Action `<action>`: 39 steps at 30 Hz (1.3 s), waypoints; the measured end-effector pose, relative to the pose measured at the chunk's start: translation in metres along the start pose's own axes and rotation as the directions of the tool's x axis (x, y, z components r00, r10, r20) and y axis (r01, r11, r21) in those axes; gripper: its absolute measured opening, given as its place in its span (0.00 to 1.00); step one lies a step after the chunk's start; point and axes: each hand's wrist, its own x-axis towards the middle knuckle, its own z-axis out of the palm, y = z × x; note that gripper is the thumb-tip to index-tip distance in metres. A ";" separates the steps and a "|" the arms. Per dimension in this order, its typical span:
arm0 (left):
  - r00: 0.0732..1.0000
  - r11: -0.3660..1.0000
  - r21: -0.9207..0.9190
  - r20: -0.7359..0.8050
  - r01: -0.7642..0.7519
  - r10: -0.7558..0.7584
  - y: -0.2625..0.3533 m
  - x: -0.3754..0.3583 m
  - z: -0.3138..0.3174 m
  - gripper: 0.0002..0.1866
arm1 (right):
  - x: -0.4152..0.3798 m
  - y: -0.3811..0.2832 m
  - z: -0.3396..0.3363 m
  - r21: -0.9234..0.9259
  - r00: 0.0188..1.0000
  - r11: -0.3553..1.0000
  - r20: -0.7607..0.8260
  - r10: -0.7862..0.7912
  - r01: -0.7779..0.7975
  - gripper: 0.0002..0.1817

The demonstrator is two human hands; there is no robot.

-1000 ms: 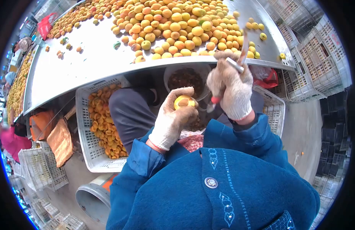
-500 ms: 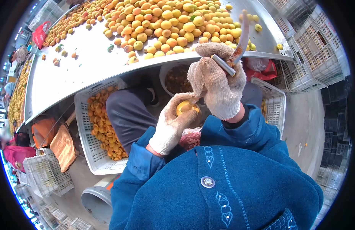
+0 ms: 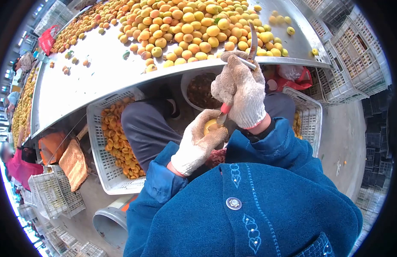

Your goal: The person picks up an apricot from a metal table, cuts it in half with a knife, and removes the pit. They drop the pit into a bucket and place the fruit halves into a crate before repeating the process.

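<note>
Resting in the gloved left hand [image 3: 197,143], a yellow apricot [image 3: 210,126] sits just above the lap, only its top showing between the curled fingers, so that grip is closed around the fruit. Touching it from above is the red-handled end of a tool [image 3: 224,109] clenched in the gloved right hand [image 3: 242,96], whose grip is wrapped tight on the handle; a curved blade [image 3: 253,42] sticks up past the knuckles. Beyond the hands stands a bowl [image 3: 201,89] of dark pits, under the edge of the steel bench [image 3: 78,81] heaped with apricots. A white crate [image 3: 105,165] of halved fruit lies to the left.
</note>
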 end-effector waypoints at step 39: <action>0.952 0.923 0.254 -0.025 -0.289 0.305 -0.035 0.030 -0.015 0.14 | 0.034 0.030 -0.033 0.428 0.928 0.874 -0.172 0.330 -0.231 0.11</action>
